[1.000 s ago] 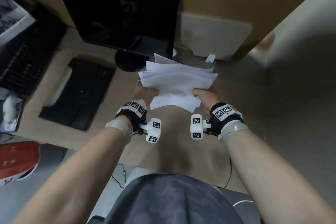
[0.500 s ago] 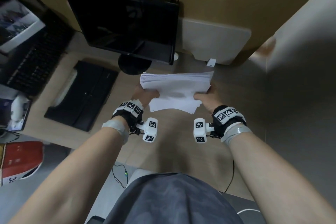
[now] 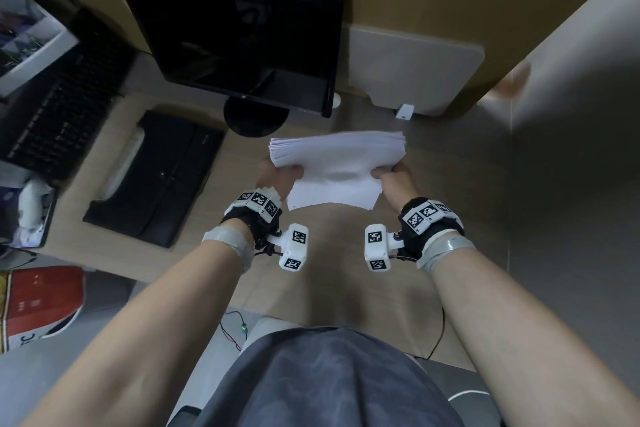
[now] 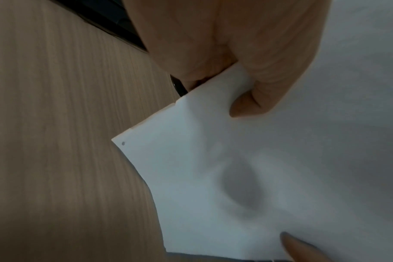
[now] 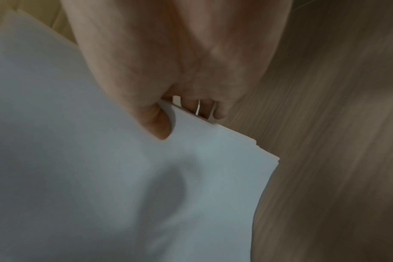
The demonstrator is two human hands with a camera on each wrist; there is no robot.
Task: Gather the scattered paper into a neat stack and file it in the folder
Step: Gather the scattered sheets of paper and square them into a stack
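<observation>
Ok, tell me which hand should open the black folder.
Left. The left hand is nearer the black folder, which lies to its left on the desk; the right hand could probably hold the paper stack alone.

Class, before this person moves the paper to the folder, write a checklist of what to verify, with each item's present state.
1. Left hand grips the paper stack: ok.
2. Right hand grips the stack: ok.
3. Far edge squared: ok.
4. Near corners flush: not ok, sheets step out slightly.
5. Black folder open to take the stack: not ok, it lies shut on the desk.
6. No loose sheets left elsewhere: cannot tell.
</observation>
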